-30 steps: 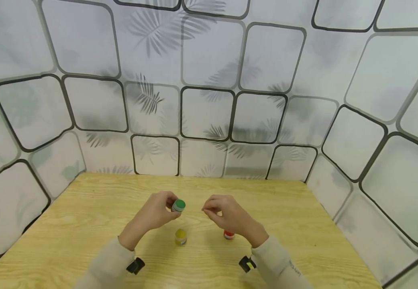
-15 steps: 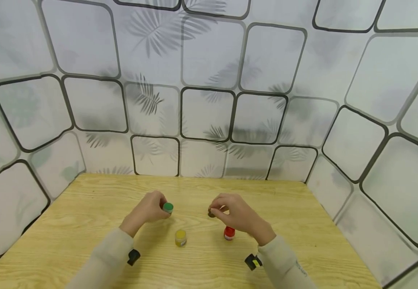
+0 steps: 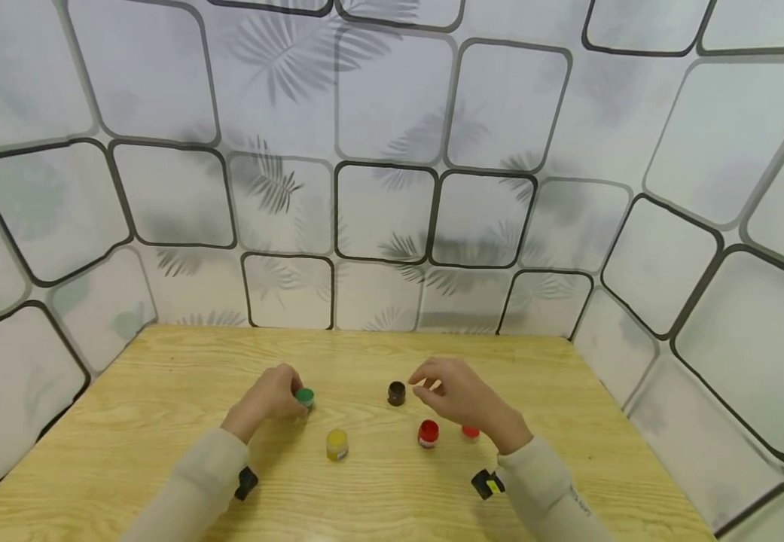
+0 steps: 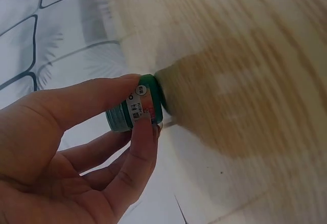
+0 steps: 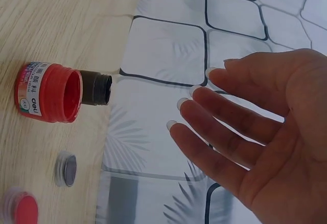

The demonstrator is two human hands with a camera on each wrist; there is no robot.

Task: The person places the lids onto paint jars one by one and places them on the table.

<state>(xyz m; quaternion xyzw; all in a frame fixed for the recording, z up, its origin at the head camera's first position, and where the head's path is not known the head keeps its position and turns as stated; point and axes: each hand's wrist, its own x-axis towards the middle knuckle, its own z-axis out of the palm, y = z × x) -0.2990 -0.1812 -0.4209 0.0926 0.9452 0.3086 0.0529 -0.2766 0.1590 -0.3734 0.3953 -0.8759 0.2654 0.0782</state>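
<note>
In the head view my left hand [image 3: 271,397] holds a small green paint jar [image 3: 304,398] low over the table, left of centre. Thumb and fingertips pinch the jar's sides in the left wrist view; whether its base touches the wood I cannot tell. A dark, lidless paint jar [image 3: 396,394] stands upright near the middle. Just right of it hovers my right hand [image 3: 458,393], fingers apart and loosely bent, holding nothing. Nearer to me is an uncapped red paint jar [image 3: 428,433], its hollow mouth plain in the right wrist view.
A yellow paint jar [image 3: 337,445] stands in front, between both arms. A red lid [image 3: 471,431] lies beside my right wrist. The right wrist view shows a dark lid [image 5: 66,169] by it. Patterned cloth walls [image 3: 385,293] rise behind the wooden table [image 3: 181,406].
My left hand has carried the green jar left and lower. The right hand, at the dark jar half a second ago, has let it go and drawn right, uncovering the red lid.
</note>
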